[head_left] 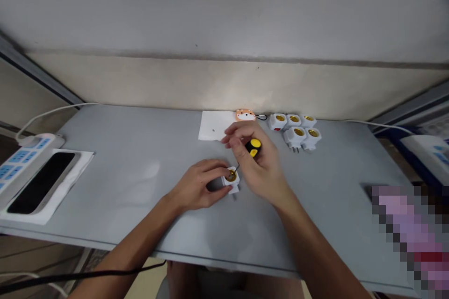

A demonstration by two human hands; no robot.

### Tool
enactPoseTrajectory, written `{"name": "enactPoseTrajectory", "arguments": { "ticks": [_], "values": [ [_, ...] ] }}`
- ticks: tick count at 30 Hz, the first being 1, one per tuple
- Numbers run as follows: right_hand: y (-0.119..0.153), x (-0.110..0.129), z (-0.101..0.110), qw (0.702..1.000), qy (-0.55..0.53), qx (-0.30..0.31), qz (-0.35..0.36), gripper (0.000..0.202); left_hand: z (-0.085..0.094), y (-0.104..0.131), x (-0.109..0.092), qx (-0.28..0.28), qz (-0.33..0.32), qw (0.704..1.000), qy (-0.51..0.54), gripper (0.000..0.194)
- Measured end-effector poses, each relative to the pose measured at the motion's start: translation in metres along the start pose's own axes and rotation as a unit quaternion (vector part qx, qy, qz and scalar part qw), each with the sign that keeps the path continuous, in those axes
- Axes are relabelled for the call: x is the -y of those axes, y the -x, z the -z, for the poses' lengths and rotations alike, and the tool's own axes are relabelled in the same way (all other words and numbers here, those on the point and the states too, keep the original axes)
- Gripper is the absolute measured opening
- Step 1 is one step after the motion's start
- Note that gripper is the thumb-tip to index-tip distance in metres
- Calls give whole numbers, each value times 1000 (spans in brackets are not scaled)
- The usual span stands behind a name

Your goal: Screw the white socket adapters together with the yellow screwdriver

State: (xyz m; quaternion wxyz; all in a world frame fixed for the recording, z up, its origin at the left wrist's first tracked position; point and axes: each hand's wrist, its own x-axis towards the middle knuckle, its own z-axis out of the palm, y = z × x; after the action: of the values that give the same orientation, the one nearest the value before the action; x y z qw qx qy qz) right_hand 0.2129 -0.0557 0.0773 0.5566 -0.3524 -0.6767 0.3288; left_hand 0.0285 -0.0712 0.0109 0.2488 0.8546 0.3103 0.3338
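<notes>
A white lamp socket adapter [235, 188] with a gold-coloured round opening lies on the grey table, near its middle. My left hand [203, 184] is closed on it from the left, fingers at its top and thumb along its lower side. My right hand [257, 163], just above and to the right, holds a black and yellow screwdriver [255, 145]. The thin shaft slants down to the socket's opening; whether the tip touches a screw inside is too small to tell.
Several more white sockets [297, 136] stand at the back right. Behind my hands lie white paper [213, 125] with a tiny dark piece and an orange animal-faced item [245, 115]. A phone [42, 182] and power strip [26, 156] are left; another power strip [430, 149] is right.
</notes>
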Motion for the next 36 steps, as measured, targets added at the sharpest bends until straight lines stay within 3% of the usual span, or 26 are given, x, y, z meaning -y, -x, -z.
{"name": "enactPoseTrajectory", "arguments": {
  "ticks": [2, 8, 15, 20, 27, 32, 36],
  "values": [
    [0, -2, -5, 996, -75, 21, -36, 10, 0, 0, 0, -5, -1, 1000, -5, 15],
    [3, -9, -7, 996, -65, -9, -52, 29, 0, -1, 0, 3, 5, 1000, -12, 18],
    [4, -6, -2, 980, -169, 35, -103, 41, 0, -1, -2, -3, -1, 1000, -22, 20],
    [0, 1, 5, 984, -140, 67, -91, 28, -1, 0, -1, -6, -7, 1000, -25, 18],
    [1, -4, 1, 984, -130, 5, -119, 43, 0, -2, -2, 7, -12, 999, -30, 14],
    [1, -4, 2, 978, -153, 52, -132, 45, -3, 1, 0, -17, -29, 997, -66, 18],
    [-1, -2, 2, 976, -161, 52, -135, 29, -4, 2, 2, -19, -32, 997, -67, 19]
  ]
}}
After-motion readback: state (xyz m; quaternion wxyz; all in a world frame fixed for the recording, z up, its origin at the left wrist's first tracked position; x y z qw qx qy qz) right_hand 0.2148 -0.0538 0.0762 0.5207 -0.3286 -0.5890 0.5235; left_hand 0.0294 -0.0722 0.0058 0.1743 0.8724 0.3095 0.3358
